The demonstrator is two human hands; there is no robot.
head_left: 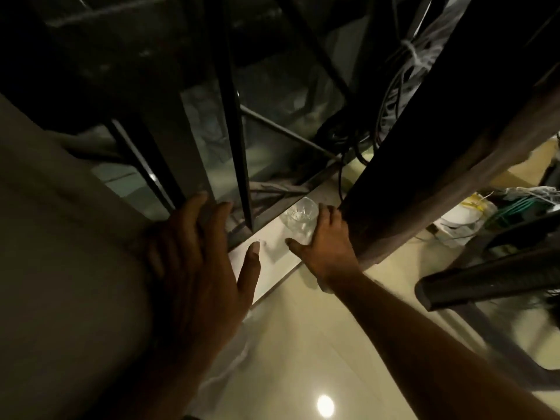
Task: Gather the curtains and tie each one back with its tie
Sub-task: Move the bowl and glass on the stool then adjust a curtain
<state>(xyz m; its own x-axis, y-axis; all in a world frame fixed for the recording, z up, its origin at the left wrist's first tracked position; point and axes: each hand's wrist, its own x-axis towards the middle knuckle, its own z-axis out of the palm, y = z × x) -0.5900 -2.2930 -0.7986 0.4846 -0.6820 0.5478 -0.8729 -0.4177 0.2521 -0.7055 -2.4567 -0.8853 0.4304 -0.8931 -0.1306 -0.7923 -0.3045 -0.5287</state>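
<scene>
1. Risk comes first: a clear glass stands on the white window sill, touching or just beside the right hand. Sweeping the dark curtain sideways from here could knock the glass over the sill's front edge onto the tiled floor.
2. Cables hang close behind the dark curtain near the sill's far end, so bunched fabric might snag on them.
3. No tie is in view (gathering seems barely begun). If a hand must let go to find one, the gathered folds would probably fall loose.
4. The left hand is released, with its fingers straight and spread. It lies along the inner edge of the pale curtain at the sill's left end, fingertips against the dark window frame.
5. The right hand is also released and holds nothing. Its arm reaches forward with the thumb wide, and the fingertips touch the dark curtain's edge.
</scene>
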